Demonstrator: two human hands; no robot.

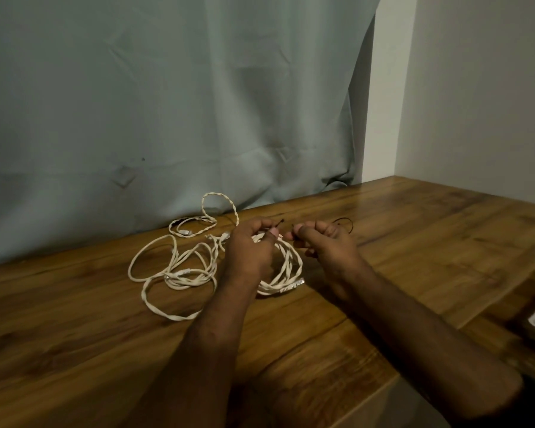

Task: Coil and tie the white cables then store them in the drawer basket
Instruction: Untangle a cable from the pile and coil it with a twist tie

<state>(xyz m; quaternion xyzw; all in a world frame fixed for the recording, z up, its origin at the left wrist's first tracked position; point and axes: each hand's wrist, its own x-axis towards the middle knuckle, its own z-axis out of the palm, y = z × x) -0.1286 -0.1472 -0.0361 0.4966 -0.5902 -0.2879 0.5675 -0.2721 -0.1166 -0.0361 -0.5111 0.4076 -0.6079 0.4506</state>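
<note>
We find the left hand [250,251] and right hand [325,242] each pinching a dark tie [281,223] end over the coiled cable [286,267], apparently to bind it.

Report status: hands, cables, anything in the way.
Left hand holds coil and tie end; right hand pinches other end. Loose cables left. Nothing in the way.

Left hand [250,246]: curled round a coiled white cable [286,270], pinching one end of a thin dark tie [281,223].
Right hand [325,242]: pinching the tie's other end.
Loose white cables [173,273]: sprawled in loops on the wooden table [430,242], left of the hands.
Backdrop: grey-green curtain [167,103].
</note>
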